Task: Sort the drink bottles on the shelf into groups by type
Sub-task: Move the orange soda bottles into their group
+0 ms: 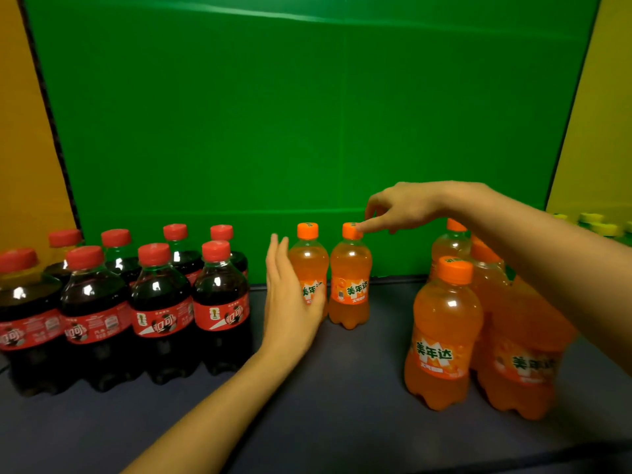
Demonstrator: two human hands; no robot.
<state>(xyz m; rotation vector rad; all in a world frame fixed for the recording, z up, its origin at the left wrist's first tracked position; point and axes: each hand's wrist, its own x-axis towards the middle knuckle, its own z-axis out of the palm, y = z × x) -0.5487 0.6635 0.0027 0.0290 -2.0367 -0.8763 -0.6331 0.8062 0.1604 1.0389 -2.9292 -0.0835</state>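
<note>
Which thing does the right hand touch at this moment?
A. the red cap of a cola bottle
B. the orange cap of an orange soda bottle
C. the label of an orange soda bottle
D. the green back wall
B: the right hand reaches from above and its fingertips meet the orange cap of the orange soda bottle standing mid-shelf.

Cola bottles [160, 313], left of frame: near-black liquid, red caps, red labels with white lettering. Orange soda bottles [350, 278], centre and right: orange liquid, orange caps, orange labels with green-and-white characters. Shelf [342, 388]: dark grey. Back panel [307, 114]: solid green. Side panels [20, 131]: yellow.
</note>
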